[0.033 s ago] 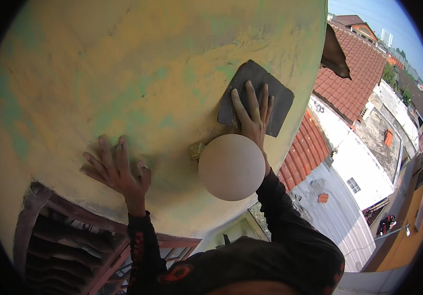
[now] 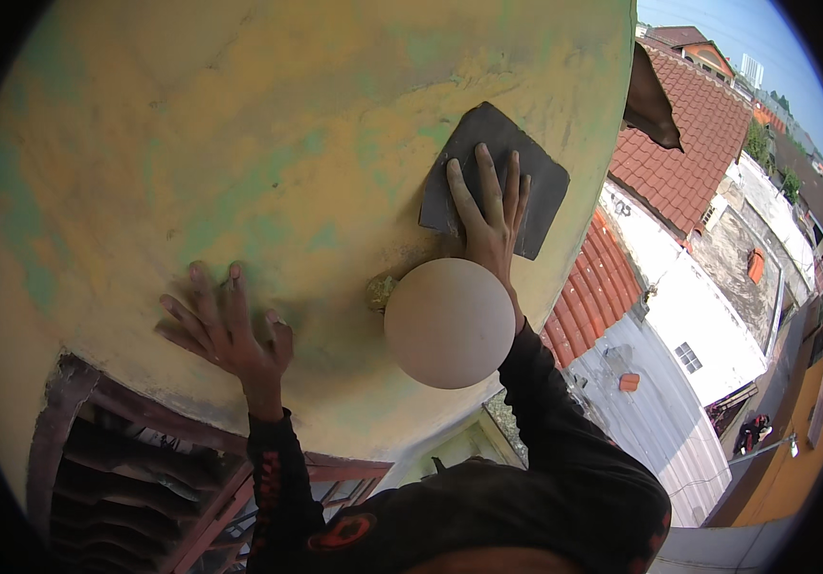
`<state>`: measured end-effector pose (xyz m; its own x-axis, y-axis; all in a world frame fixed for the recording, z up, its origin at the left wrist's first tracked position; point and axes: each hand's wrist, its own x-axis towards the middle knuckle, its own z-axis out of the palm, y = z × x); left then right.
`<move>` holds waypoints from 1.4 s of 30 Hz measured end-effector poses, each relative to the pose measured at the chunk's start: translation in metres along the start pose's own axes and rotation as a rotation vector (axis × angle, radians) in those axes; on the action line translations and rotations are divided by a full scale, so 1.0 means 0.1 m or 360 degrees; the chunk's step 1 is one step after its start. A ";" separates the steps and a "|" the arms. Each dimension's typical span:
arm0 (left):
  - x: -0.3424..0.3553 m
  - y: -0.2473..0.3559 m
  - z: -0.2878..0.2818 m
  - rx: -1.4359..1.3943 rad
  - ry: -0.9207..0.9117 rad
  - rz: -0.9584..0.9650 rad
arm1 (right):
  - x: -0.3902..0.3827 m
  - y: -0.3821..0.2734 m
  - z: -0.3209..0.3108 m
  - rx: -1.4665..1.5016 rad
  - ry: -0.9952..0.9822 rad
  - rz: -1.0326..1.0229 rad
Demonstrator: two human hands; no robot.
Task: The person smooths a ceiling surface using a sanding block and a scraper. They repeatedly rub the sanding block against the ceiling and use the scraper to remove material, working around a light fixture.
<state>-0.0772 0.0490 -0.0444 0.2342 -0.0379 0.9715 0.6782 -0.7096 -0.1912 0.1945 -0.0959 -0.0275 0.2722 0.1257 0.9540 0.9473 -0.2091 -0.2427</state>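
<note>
My left hand (image 2: 234, 340) is open, fingers spread against the mottled yellow and green painted wall (image 2: 287, 115), with nothing held. My right hand (image 2: 490, 230) lies with fingers stretched out and apart on a dark grey square sheet (image 2: 545, 201), pressed flat to the wall near its curved right edge. A round pale globe, apparently a lamp (image 2: 449, 323), sits on a corroded mount just below the sheet and hides part of my right wrist.
A reddish-brown framed opening with dark slats (image 2: 144, 478) lies at lower left. Beyond the wall's edge are red tiled roofs (image 2: 670, 143), white walls, a grey corrugated roof (image 2: 660, 440) and distant buildings. A torn brown piece (image 2: 651, 105) juts out at top right.
My right hand and the grey sheet have shifted slightly upward and a little left along the wall. My left hand stays in about the same place.
</note>
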 end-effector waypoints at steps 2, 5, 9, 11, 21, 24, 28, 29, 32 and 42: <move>0.01 0.01 -0.01 -0.0012 0.0000 -0.0008 | 0.21 -0.12 -0.10 0.0027 -0.0030 0.0016; 0.03 0.00 -0.02 -0.0023 0.0012 0.0002 | 0.07 -0.03 -0.09 -0.0072 -0.0070 0.0001; 0.05 0.01 0.06 -0.0016 0.0017 -0.0022 | -0.12 0.09 0.06 -0.0004 -0.0001 0.0029; 0.04 -0.02 0.06 -0.0017 0.0031 -0.0016 | 0.19 -0.08 -0.05 0.0022 -0.0064 0.0049; 0.03 0.00 0.04 -0.0023 0.0019 -0.0040 | 0.30 -0.10 -0.05 -0.0116 -0.0077 -0.0017; 0.07 -0.01 0.04 -0.0023 0.0042 -0.0021 | -0.10 0.02 -0.02 -0.0005 -0.0061 0.0022; 0.03 0.00 0.02 -0.0010 0.0026 -0.0037 | 0.02 -0.09 -0.04 0.0030 -0.0037 0.0049; 0.04 0.01 0.04 -0.0015 0.0033 -0.0050 | 0.22 -0.08 -0.04 -0.0021 -0.0038 0.0003; 0.06 0.02 0.04 -0.0011 0.0036 -0.0044 | 0.10 0.00 -0.02 -0.0066 -0.0051 -0.0012; 0.05 0.01 0.05 -0.0006 0.0026 -0.0049 | -0.05 -0.08 -0.10 -0.0037 -0.0069 0.0031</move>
<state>-0.0720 0.0515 -0.0402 0.2017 -0.0272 0.9791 0.6823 -0.7132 -0.1604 0.1837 -0.1047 -0.0287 0.2979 0.1635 0.9405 0.9378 -0.2342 -0.2563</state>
